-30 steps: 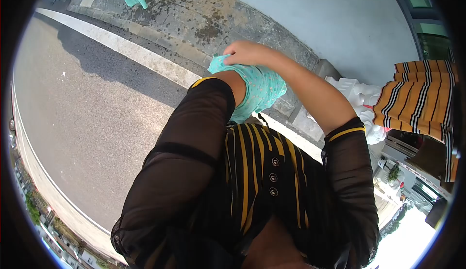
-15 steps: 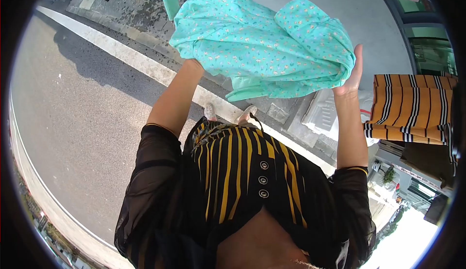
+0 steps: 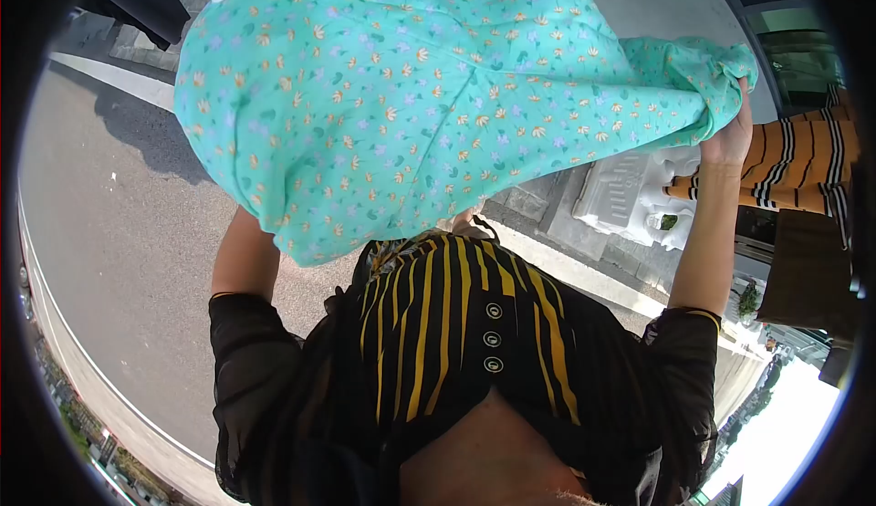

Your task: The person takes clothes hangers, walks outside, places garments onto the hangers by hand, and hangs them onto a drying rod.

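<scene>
A turquoise cloth garment [image 3: 401, 104] with small yellow and lilac flowers stretches across the upper part of the head view, held up in front of me. A round white button-like disc shows at its upper left. On the right, my right hand [image 3: 730, 134] is closed around a bunched, gathered end of the garment. The wide left part of the cloth billows toward me and covers my left hand completely; only that forearm comes out below it. Whether the left fingers grip the cloth cannot be seen.
An orange cloth with black and white stripes [image 3: 798, 161] hangs at the right, beside a brown cloth [image 3: 803, 278]. Dark clothing [image 3: 146, 0] hangs at the upper left. A white moulded plastic object [image 3: 630, 191] stands below the garment, by the pale kerb line and grey road [image 3: 146, 223].
The garment has been spread wider and lifted nearer to me. My right hand has moved right and up with its end. My left arm has moved left, its hand still hidden behind the cloth.
</scene>
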A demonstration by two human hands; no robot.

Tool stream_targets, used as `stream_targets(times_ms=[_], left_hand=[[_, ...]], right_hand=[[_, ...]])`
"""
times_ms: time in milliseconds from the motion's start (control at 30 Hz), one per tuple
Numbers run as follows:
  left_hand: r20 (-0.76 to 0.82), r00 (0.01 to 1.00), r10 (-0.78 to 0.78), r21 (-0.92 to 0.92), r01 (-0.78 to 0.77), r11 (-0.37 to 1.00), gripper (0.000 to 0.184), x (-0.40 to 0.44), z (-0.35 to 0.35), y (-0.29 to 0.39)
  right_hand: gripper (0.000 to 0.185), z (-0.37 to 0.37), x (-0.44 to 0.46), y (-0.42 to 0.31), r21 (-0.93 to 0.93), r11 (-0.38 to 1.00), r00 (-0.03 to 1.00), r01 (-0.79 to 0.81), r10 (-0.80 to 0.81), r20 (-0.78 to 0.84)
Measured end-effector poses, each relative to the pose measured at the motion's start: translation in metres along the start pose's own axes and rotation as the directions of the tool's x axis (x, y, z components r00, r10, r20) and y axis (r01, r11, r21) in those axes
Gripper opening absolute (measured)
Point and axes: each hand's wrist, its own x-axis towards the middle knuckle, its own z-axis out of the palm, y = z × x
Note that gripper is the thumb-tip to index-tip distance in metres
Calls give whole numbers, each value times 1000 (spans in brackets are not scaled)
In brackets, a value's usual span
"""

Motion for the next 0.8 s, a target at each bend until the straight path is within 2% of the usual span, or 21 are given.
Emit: stream_targets(times_ms=[67, 100, 133, 167, 200, 267, 300, 367, 400, 433, 467, 500, 533, 567, 600, 633, 667, 700, 733, 800], left_hand=[[116, 968, -222, -11, 225, 974, 73, 44, 41, -23], [181, 925, -333, -16, 341, 940, 76, 58, 54, -33], [252, 865, -435, -11, 452, 892, 78, 64, 60, -35], [319, 808, -495, -8, 524, 851, 91, 63, 70, -37], [384, 770, -510, 24, 544, 839, 90, 59, 78, -44], [345, 704, -621, 134, 618, 775, 72, 45, 97, -62], [357, 686, -634, 146, 629, 763, 72, 42, 98, -75], [125, 619, -775, 583, 587, 563, 56, 36, 90, -102], [133, 605, -785, 592, 587, 553, 56, 43, 82, -108], [68, 708, -703, 568, 552, 611, 51, 53, 73, -111], [-3, 797, -604, 546, 507, 667, 48, 63, 65, -114], [2, 793, -610, 552, 508, 662, 48, 72, 60, -115], [1, 824, -567, 598, 454, 661, 47, 84, 55, -116], [4, 854, -521, 638, 399, 658, 46, 97, 52, -118], [8, 854, -520, 637, 396, 661, 46, 108, 47, -124], [-12, 861, -508, 680, 379, 627, 47, 120, 44, -130], [-33, 868, -495, 721, 364, 590, 48, 133, 41, -136], [-29, 869, -494, 719, 362, 593, 48, 146, 42, -140], [-57, 891, -451, 752, 335, 567, 50, 159, 44, -144], [-68, 915, -397, 787, 294, 542, 52, 194, 44, -151]], right_hand=[[35, -3, 6, -4, -116, 993, 989, -37, 20, -147], [35, -3, 7, -1, -120, 992, 988, -31, 12, -156], [35, 2, 11, 5, -204, 979, 956, -13, -47, -290], [35, 4, 13, 9, -289, 957, 901, -6, -120, -418], [33, 0, 13, 8, -286, 958, 883, 4, -137, -449], [32, 7, 14, 4, -322, 947, 846, 21, -188, -498], [31, 4, 10, -1, -335, 942, 810, 25, -216, -546], [30, -4, 7, -18, -307, 951, 775, 35, -219, -592], [26, -7, 3, -23, -254, 967, 899, -28, -87, -429], [22, -2, -2, -25, -214, 972, 970, -99, 47, -239], [26, 6, -2, -24, -190, 980, 971, -64, 18, -238], [26, 28, 0, -19, -191, 980, 970, -57, 9, -243], [24, 56, 0, -14, -262, 965, 903, -1, -112, -415], [22, 83, -1, -10, -341, 940, 794, 34, -232, -561], [26, 109, -4, -7, -313, 948, 845, 57, -212, -490], [33, 104, -5, -22, -249, 966, 838, 67, -190, -511], [32, 77, -13, -59, -284, 959, 957, 12, -93, -273], [32, 55, -19, -88, -330, 943, 999, -31, 26, -20], [32, 67, -19, -89, -336, 941, 1000, -28, 24, -17], [39, 101, -18, -102, -321, 947, 946, 0, 104, 306]])
